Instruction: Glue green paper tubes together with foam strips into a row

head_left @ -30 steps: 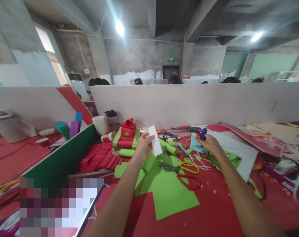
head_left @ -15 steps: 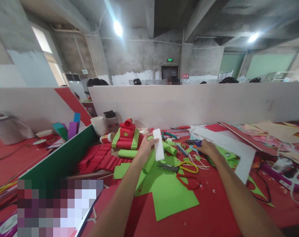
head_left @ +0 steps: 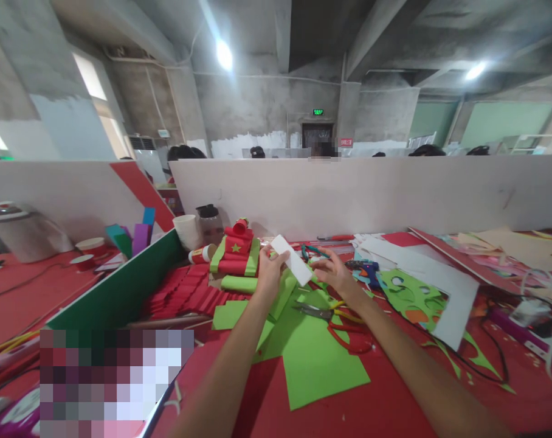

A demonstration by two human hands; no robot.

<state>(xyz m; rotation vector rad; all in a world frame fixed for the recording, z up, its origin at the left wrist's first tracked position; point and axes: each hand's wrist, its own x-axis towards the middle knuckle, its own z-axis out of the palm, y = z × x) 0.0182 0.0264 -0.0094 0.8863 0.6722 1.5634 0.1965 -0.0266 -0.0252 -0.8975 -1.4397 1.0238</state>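
My left hand (head_left: 267, 272) is closed on a white paper strip (head_left: 292, 259), held tilted above the red table. My right hand (head_left: 333, 272) hovers just right of the strip's lower end with fingers spread, holding nothing. A blue glue gun (head_left: 366, 268) lies on the table right of that hand. Below the hands lie yellow-handled scissors (head_left: 333, 311), red-handled scissors (head_left: 349, 337) and green paper sheets (head_left: 312, 359). A red and green paper model with a yellow star (head_left: 234, 252) stands left of my left hand.
A white partition (head_left: 371, 191) closes the back of the table. A green board (head_left: 121, 286) slants on the left beside folded red paper (head_left: 185, 292). A paper cup (head_left: 185, 230) and dark jar (head_left: 208, 222) stand behind. White sheets and green cutouts (head_left: 413, 295) lie right, with cables.
My right hand put the glue gun down on the table and moved left to the white strip. My left hand tilted the strip more to the right.
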